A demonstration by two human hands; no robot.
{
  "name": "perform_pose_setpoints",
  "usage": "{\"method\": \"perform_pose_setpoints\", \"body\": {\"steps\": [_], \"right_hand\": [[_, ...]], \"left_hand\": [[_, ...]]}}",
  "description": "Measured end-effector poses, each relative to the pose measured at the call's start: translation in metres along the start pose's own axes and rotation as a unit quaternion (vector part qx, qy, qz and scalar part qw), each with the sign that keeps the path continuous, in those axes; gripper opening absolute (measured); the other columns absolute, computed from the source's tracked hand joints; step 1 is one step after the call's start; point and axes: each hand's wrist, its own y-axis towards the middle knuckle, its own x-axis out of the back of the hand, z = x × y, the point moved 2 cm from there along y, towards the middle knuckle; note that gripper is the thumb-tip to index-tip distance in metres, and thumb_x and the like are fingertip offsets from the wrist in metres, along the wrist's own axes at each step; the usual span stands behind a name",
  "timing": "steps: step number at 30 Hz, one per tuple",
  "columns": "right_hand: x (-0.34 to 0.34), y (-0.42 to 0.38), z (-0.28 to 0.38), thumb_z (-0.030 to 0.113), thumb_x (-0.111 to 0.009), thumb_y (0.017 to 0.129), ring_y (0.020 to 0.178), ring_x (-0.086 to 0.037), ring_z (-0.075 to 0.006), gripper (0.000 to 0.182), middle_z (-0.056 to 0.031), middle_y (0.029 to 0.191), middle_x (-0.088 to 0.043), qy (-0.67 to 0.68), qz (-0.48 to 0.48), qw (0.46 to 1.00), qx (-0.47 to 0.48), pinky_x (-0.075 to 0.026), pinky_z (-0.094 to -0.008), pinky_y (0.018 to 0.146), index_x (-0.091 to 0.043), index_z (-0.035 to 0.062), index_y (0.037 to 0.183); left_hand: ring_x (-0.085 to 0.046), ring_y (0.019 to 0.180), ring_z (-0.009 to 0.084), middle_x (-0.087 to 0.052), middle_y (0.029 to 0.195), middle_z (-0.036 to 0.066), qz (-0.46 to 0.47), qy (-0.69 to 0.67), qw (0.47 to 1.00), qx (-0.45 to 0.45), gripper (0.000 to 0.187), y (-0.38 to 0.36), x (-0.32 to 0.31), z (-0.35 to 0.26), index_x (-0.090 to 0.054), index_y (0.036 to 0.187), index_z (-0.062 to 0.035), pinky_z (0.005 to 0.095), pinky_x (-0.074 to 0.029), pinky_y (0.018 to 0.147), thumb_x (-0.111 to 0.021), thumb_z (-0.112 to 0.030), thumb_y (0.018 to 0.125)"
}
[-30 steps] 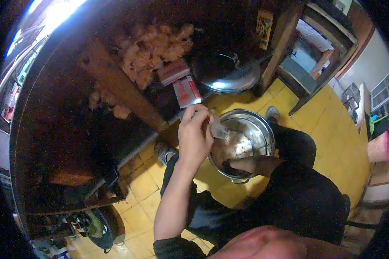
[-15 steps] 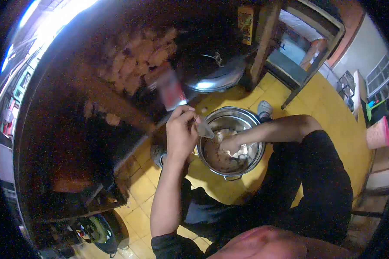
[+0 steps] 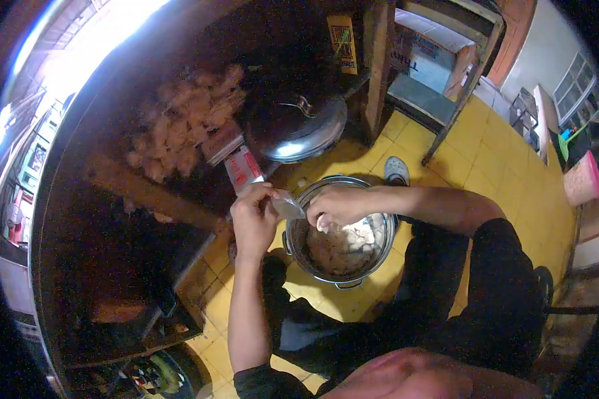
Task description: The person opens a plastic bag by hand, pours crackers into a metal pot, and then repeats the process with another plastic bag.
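Note:
A steel pot (image 3: pixel 343 278) with side handles stands on the floor between my legs, with pale and brownish contents inside. My left hand (image 3: pixel 255 213) pinches a clear plastic bag (image 3: pixel 288 207) beside the pot's rim; a red-and-white printed packet (image 3: pixel 244 167) lies just beyond its fingers. Over the pot, my right hand (image 3: pixel 341 205) is closed round a small pale piece (image 3: pixel 323 222), near the bag's end. What the bag holds is hard to make out.
Beyond the pot lies a round metal lid (image 3: pixel 298 130). A heap of brown pieces (image 3: pixel 186 123) is on the dark surface at upper left. A wooden stand (image 3: pixel 422 100) is at upper right, a pink container (image 3: pixel 583 178) at far right.
My right hand has risen from inside the pot and moved left to the bag, now with a pale piece in its fingers. The view has shifted, and the printed packet shows more sharply.

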Motion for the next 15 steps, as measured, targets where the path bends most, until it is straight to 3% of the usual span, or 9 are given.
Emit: {"method": "perform_pose_setpoints", "body": {"steps": [2, 5, 8, 11, 13, 14, 15], "right_hand": [[0.009, -0.004, 0.006, 0.011, -0.064, 0.079, 0.080, -0.065, -0.0298, 0.012, -0.0136, 0.082, -0.067, 0.019, 0.003, 0.999, -0.032, -0.050, -0.0419, 0.071, -0.063, 0.0034, 0.088], [0.022, -0.007, 0.020, 0.012, -0.064, 0.079, 0.080, -0.064, -0.0306, 0.012, -0.0137, 0.081, -0.066, -0.027, -0.058, 0.998, -0.001, -0.048, -0.0425, 0.071, -0.061, 0.0022, 0.086], [0.038, -0.009, 0.033, 0.015, -0.065, 0.080, 0.081, -0.063, -0.0316, 0.014, -0.0135, 0.083, -0.065, 0.035, -0.061, 0.995, -0.077, -0.047, -0.0422, 0.071, -0.061, 0.0023, 0.086], [0.047, -0.011, 0.041, 0.016, -0.064, 0.081, 0.081, -0.063, -0.0313, 0.015, -0.0132, 0.083, -0.065, 0.019, -0.081, 0.996, -0.038, -0.047, -0.0409, 0.072, -0.060, 0.0028, 0.086], [0.054, -0.009, 0.052, 0.017, -0.064, 0.081, 0.082, -0.063, -0.0302, 0.017, -0.0134, 0.083, -0.065, 0.027, -0.184, 0.983, 0.005, -0.047, -0.0404, 0.072, -0.059, 0.0023, 0.087], [0.059, -0.011, 0.059, 0.007, -0.064, 0.084, 0.079, -0.063, -0.0218, 0.010, -0.0107, 0.086, -0.064, 0.043, -0.205, 0.977, 0.032, -0.048, -0.0335, 0.068, -0.059, 0.0019, 0.091], [0.062, -0.010, 0.064, 0.007, -0.064, 0.084, 0.079, -0.063, -0.0218, 0.010, -0.0107, 0.086, -0.064, 0.045, -0.200, 0.978, 0.032, -0.048, -0.0335, 0.068, -0.059, 0.0019, 0.091]], "left_hand": [[-0.065, 0.087, 0.0308, -0.066, 0.092, 0.016, -0.010, 0.005, 1.000, 0.004, 0.018, 0.001, 0.002, -0.001, -0.064, 0.082, 0.0014, 0.0347, -0.050, 0.079, -0.057, 0.013, 0.070], [-0.065, 0.087, 0.0306, -0.066, 0.092, 0.016, -0.001, -0.014, 0.999, 0.050, 0.017, -0.002, 0.008, -0.001, -0.064, 0.082, 0.0013, 0.0345, -0.050, 0.079, -0.056, 0.012, 0.071], [-0.065, 0.086, 0.0298, -0.066, 0.091, 0.015, -0.013, 0.003, 0.999, 0.036, 0.019, 0.000, 0.015, -0.005, -0.064, 0.084, 0.0013, 0.0337, -0.049, 0.078, -0.055, 0.012, 0.072], [-0.065, 0.086, 0.0294, -0.065, 0.089, 0.015, -0.025, -0.001, 0.999, 0.039, 0.019, 0.001, 0.017, -0.004, -0.064, 0.085, 0.0016, 0.0332, -0.049, 0.077, -0.054, 0.012, 0.072], [-0.065, 0.085, 0.0292, -0.065, 0.088, 0.014, -0.032, 0.006, 0.999, 0.033, 0.019, 0.000, 0.019, -0.004, -0.064, 0.085, 0.0017, 0.0332, -0.049, 0.076, -0.054, 0.012, 0.072], [-0.065, 0.084, 0.0289, -0.065, 0.087, 0.014, -0.032, -0.004, 0.999, 0.042, 0.019, 0.000, 0.021, -0.005, -0.064, 0.085, 0.0018, 0.0330, -0.049, 0.075, -0.054, 0.011, 0.073], [-0.065, 0.083, 0.0285, -0.064, 0.086, 0.014, -0.032, -0.015, 0.998, 0.053, 0.018, 0.001, 0.022, -0.005, -0.064, 0.085, 0.0018, 0.0328, -0.049, 0.073, -0.054, 0.011, 0.073]]}}
